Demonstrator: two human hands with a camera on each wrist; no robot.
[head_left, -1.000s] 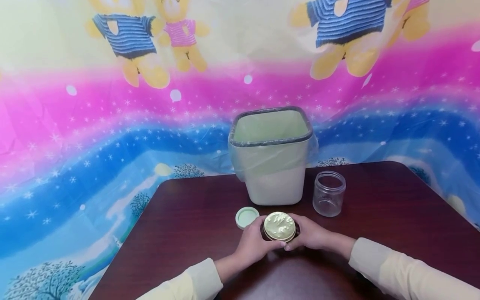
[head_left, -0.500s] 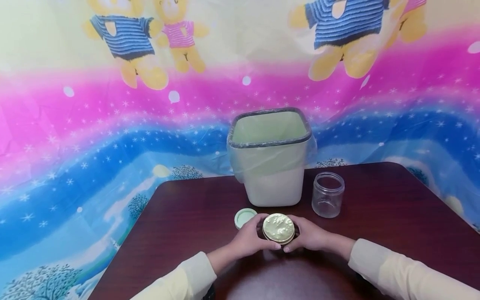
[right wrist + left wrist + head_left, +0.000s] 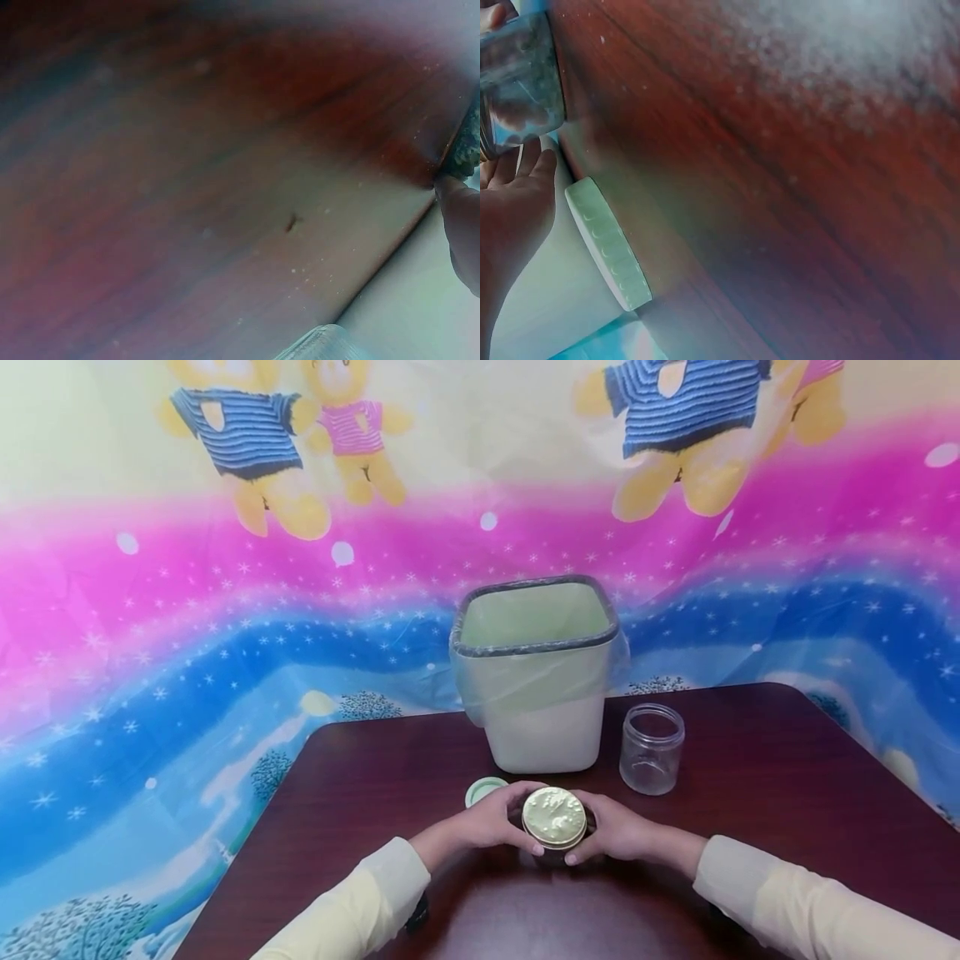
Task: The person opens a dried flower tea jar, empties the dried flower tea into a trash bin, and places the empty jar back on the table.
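Observation:
Between both hands stands a clear jar (image 3: pixel 525 82) whose top is covered by wrinkled gold foil (image 3: pixel 553 816). My left hand (image 3: pixel 495 818) curves round its left side, thumb toward the front. From the right, my right hand (image 3: pixel 618 829) grips the same jar, its thumb also at the front. Left-hand fingers show along the jar's foil end in the left wrist view. A pale green round lid (image 3: pixel 609 244) lies flat behind my left hand, partly hidden by it in the head view.
A lined waste bin (image 3: pixel 543 718) with a grey rim stands behind the hands. To its right is an uncovered clear jar (image 3: pixel 652 752). Everything stands on a dark reddish-brown table (image 3: pixel 397 768). A printed cloth backdrop (image 3: pixel 225 677) hangs behind the table.
My left thumb has drawn away leftward from the right thumb, widening the gap between them. The left hand now covers more of the green lid. The foil-topped jar stays between both hands.

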